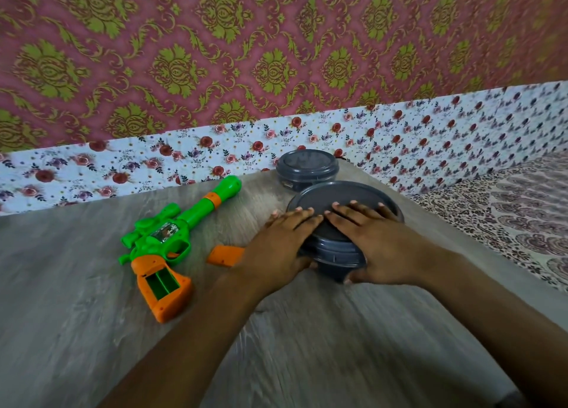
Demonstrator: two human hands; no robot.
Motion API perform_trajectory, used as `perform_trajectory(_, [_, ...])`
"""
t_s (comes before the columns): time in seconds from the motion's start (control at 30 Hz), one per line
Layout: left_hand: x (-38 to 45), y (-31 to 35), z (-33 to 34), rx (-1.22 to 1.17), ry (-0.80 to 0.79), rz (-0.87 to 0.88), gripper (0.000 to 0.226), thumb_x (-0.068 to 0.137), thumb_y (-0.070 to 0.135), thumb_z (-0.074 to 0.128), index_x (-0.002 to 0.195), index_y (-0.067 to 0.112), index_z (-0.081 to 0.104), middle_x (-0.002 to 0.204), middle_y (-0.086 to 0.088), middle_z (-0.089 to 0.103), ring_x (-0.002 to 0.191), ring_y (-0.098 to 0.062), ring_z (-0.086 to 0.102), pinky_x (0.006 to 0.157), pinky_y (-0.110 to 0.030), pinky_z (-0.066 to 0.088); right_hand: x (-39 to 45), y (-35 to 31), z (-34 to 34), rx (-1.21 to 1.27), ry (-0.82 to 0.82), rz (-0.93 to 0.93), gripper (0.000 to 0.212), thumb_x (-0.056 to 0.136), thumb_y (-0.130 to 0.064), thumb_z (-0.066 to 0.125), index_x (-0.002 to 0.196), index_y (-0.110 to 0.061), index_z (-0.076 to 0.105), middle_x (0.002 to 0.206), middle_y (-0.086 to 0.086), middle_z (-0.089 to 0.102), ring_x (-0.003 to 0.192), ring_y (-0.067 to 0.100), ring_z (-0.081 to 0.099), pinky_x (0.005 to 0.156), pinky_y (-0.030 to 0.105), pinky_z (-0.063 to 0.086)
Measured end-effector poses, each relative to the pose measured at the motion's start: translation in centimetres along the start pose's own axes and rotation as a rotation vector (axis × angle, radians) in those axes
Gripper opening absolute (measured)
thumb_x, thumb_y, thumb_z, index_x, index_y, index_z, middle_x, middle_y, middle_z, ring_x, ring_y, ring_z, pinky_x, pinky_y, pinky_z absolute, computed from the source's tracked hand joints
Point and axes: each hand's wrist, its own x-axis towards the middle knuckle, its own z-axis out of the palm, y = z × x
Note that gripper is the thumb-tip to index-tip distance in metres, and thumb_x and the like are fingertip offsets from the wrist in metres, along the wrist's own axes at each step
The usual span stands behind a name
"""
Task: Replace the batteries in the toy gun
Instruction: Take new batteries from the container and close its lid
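Toy gun (pixel 172 235) at nine o'clock, grip bay open, cover (pixel 222 255) beside. Left hand (pixel 276 247) and right hand (pixel 378 247) pressed flat on near container (pixel 344 223). Probably light, rigid plastic; best gripped by handle.

Toy gun (pixel 172 238): glossy moulded plastic, green body, orange handle. Loose orange cover (pixel 222 255): same smooth plastic. Two round tubs, near (pixel 341 223) and far (pixel 307 169): dark grey plastic, smooth, faint sheen on lids. Counter (pixel 92 330): grey wood-grain finish, matt. Wall (pixel 276 38): patterned paper, slightly textured. Bed cover (pixel 522 223): printed cloth.
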Motion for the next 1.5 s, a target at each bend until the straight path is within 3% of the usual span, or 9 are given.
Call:
perform_trajectory(0.2, [0.0, -0.7, 0.8, 0.032, 0.033, 0.036, 0.068, 0.094, 0.037, 0.049, 0.150, 0.029, 0.010, 0.160, 0.006, 0.009, 0.146, -0.013, 0.008, 0.118, -0.029, 0.001, 0.0, 0.5, 0.0, 0.119, -0.062, -0.025, 0.111, 0.070, -0.061, 0.064, 0.147, -0.027, -0.008, 0.157, -0.005, -0.011, 0.144, 0.018, -0.009, 0.115, 0.047, -0.003])
perform_trajectory(0.3, [0.0, -1.5, 0.6, 0.000, 0.026, 0.106, 0.082, 0.083, 0.060, 0.052, 0.149, 0.029, 0.016, 0.158, 0.006, 0.015, 0.145, -0.013, 0.012, 0.120, -0.029, 0.009, -0.2, 1.1, -1.7, 0.360, -0.081, -0.016, 0.085, 0.077, -0.060, 0.058, 0.146, -0.028, 0.020, 0.156, -0.007, 0.014, 0.143, 0.013, 0.012, 0.115, 0.038, 0.011])
perform_trajectory(0.4, [0.7, -1.5, -0.1, -0.233, 0.084, 0.058, 0.082, 0.076, 0.071, 0.041, 0.142, 0.024, 0.038, 0.148, 0.003, 0.035, 0.137, -0.012, 0.029, 0.112, -0.024, 0.022, 1.2, 2.8, -3.2, 0.636, 0.186, 0.110, 0.033, 0.088, -0.049, 0.049, 0.099, -0.022, 0.066, 0.104, 0.001, 0.066, 0.097, 0.018, 0.060, 0.078, 0.027, 0.044])
perform_trajectory(0.53, [3.8, -1.0, -0.3, -0.375, 0.266, -0.213, 0.048, 0.093, 0.049, 0.042, 0.120, 0.012, 0.055, 0.122, -0.009, 0.054, 0.115, -0.022, 0.050, 0.090, -0.025, 0.037, 5.6, 5.8, -3.0, 0.529, 0.328, 0.464, 0.044, 0.095, -0.041, 0.042, 0.069, -0.006, 0.052, 0.066, 0.008, 0.051, 0.061, 0.021, 0.051, 0.052, 0.025, 0.032])
perform_trajectory(0.63, [6.1, -0.5, -0.7, -0.530, 0.162, -0.511, 0.042, 0.098, 0.041, 0.036, 0.103, 0.006, 0.057, 0.109, -0.015, 0.060, 0.103, -0.029, 0.056, 0.075, -0.028, 0.037, 8.3, 6.6, -2.0, 0.495, 0.127, 0.626, 0.054, 0.096, -0.047, 0.034, 0.115, 0.000, 0.053, 0.110, 0.021, 0.057, 0.099, 0.031, 0.057, 0.082, 0.034, 0.045])
perform_trajectory(0.73, [7.5, -0.3, -1.1, -0.567, 0.077, -0.604, 0.036, 0.100, 0.023, 0.033, 0.109, 0.000, 0.059, 0.123, -0.022, 0.058, 0.111, -0.034, 0.054, 0.086, -0.032, 0.040, 9.7, 6.3, -0.7, 0.430, 0.018, 0.612, 0.066, 0.095, -0.054, 0.023, 0.135, -0.003, 0.041, 0.142, 0.021, 0.041, 0.127, 0.034, 0.043, 0.105, 0.041, 0.034])
perform_trajectory(1.0, [8.5, -2.1, 0.4, -0.784, 0.116, -0.644, 0.035, 0.094, 0.024, 0.040, 0.101, 0.002, 0.066, 0.108, -0.018, 0.066, 0.100, -0.032, 0.060, 0.088, -0.039, 0.047, 10.5, 6.9, 0.6, 0.356, -0.021, 0.568, 0.075, 0.093, -0.059, 0.013, 0.139, -0.005, 0.037, 0.147, 0.021, 0.033, 0.133, 0.034, 0.036, 0.109, 0.042, 0.028])
perform_trajectory(1.2, [9.0, -2.4, 1.2, -0.885, 0.135, -0.763, 0.050, 0.095, 0.035, 0.043, 0.128, -0.001, 0.050, 0.127, -0.016, 0.057, 0.112, -0.030, 0.056, 0.082, -0.027, 0.038, 10.9, 7.5, 0.7, 0.303, -0.031, 0.542, 0.078, 0.092, -0.061, 0.012, 0.138, -0.004, 0.037, 0.146, 0.023, 0.035, 0.132, 0.035, 0.037, 0.107, 0.040, 0.029])
perform_trajectory(1.5, [8.5, -1.6, 1.6, -1.039, 0.179, -0.829, 0.048, 0.094, 0.035, 0.046, 0.125, 0.000, 0.052, 0.120, -0.015, 0.060, 0.101, -0.028, 0.058, 0.078, -0.030, 0.041, 10.5, 7.1, 0.2, 0.326, -0.026, 0.511, 0.073, 0.094, -0.059, 0.014, 0.138, -0.006, 0.038, 0.146, 0.021, 0.035, 0.131, 0.034, 0.038, 0.106, 0.037, 0.029])
